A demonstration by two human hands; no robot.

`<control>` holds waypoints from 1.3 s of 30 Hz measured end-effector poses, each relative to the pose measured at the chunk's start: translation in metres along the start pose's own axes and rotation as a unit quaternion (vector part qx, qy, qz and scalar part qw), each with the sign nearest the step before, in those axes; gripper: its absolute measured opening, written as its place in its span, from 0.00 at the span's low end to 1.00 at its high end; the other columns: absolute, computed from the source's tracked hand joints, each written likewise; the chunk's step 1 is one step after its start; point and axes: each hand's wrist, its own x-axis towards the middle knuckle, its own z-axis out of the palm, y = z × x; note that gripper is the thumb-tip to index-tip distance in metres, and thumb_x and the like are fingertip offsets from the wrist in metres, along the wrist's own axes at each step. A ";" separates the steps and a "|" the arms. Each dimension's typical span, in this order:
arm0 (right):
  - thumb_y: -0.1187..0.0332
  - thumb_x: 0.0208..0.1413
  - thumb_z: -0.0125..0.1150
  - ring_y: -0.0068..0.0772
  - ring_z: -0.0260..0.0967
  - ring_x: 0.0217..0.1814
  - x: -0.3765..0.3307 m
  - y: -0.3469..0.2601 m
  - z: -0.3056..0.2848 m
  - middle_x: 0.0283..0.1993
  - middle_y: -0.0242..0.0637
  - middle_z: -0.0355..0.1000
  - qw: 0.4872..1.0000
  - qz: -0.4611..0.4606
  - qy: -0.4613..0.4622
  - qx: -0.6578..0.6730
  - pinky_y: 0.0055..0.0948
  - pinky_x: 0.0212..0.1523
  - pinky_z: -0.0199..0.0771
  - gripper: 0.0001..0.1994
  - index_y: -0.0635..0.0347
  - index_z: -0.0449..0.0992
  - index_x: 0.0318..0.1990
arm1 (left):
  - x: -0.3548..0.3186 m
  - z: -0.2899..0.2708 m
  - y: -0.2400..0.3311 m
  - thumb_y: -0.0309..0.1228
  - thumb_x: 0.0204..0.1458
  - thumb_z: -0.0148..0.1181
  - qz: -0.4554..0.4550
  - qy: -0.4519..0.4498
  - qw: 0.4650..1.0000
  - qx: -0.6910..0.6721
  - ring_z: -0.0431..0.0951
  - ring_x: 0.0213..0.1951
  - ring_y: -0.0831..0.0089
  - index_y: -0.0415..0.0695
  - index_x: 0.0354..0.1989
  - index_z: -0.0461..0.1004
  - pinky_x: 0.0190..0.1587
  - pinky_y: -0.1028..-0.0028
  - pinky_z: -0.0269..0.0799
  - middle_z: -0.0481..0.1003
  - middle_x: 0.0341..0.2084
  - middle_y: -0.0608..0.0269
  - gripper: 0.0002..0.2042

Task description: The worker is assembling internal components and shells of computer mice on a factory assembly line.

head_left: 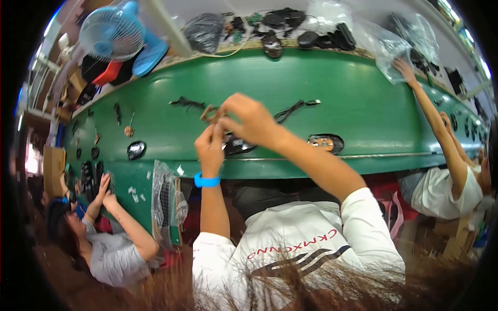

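- The person's left hand and right hand are meeting above the near edge of the green conveyor belt, fingers touching.
- Both hands are pinching a small brownish part between their fingertips, with the right hand's fingers curled over it; what kind of part it is I cannot tell.
- The left wrist is wearing a blue band.
- Just below the hands a dark mouse shell is lying on the belt, with another, orange inside, further right.
- A black cable is lying just behind the right hand.
- At the left a seated person's hands are working at the belt's edge, near a clear bag of dark parts.
- At the right another person's hand is reaching up onto a plastic bag.
- A blue fan is standing at the far left.
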 end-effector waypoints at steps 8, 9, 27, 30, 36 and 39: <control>0.69 0.48 0.71 0.46 0.74 0.49 -0.041 -0.006 0.025 0.47 0.41 0.74 0.998 -0.056 0.006 -0.017 0.40 0.48 0.78 0.20 0.58 0.77 0.50 | -0.038 -0.024 -0.029 0.31 0.69 0.51 -0.022 -0.037 0.991 -0.130 0.74 0.38 0.76 0.34 0.42 0.77 0.43 0.74 0.68 0.77 0.37 0.62 0.12; 0.69 0.48 0.70 0.46 0.74 0.49 -0.043 -0.005 0.026 0.47 0.40 0.74 0.998 -0.052 0.000 -0.028 0.40 0.48 0.78 0.20 0.58 0.77 0.50 | -0.039 -0.026 -0.030 0.31 0.68 0.52 -0.014 -0.040 0.995 -0.094 0.74 0.39 0.75 0.33 0.44 0.76 0.44 0.73 0.68 0.77 0.38 0.61 0.12; 0.75 0.46 0.67 0.45 0.72 0.48 -0.048 0.008 -0.016 0.43 0.40 0.73 0.979 -0.044 -0.035 -0.198 0.40 0.49 0.76 0.20 0.58 0.74 0.49 | -0.030 -0.051 -0.004 0.21 0.53 0.66 0.076 -0.010 0.986 0.145 0.77 0.30 0.73 0.38 0.43 0.81 0.38 0.73 0.73 0.78 0.28 0.60 0.09; 0.75 0.47 0.67 0.46 0.72 0.48 -0.074 0.003 -0.014 0.44 0.42 0.73 0.983 -0.010 -0.031 -0.178 0.40 0.49 0.76 0.20 0.59 0.74 0.51 | -0.036 -0.050 -0.017 0.21 0.53 0.66 0.093 -0.054 0.983 0.150 0.75 0.28 0.76 0.37 0.41 0.80 0.33 0.75 0.71 0.78 0.28 0.61 0.07; 0.76 0.47 0.66 0.47 0.72 0.48 -0.083 -0.003 -0.003 0.45 0.44 0.73 0.982 0.039 -0.034 -0.180 0.41 0.48 0.76 0.22 0.60 0.73 0.52 | -0.028 -0.047 -0.037 0.22 0.52 0.67 0.068 -0.047 0.987 0.140 0.71 0.25 0.78 0.38 0.39 0.80 0.29 0.75 0.67 0.78 0.28 0.62 0.06; 0.77 0.47 0.66 0.47 0.72 0.47 -0.085 -0.001 0.000 0.45 0.44 0.73 0.981 0.041 -0.043 -0.187 0.41 0.48 0.76 0.22 0.60 0.73 0.52 | -0.024 -0.049 -0.041 0.22 0.52 0.67 0.030 -0.046 0.983 0.176 0.70 0.24 0.77 0.38 0.38 0.80 0.28 0.75 0.67 0.78 0.28 0.62 0.06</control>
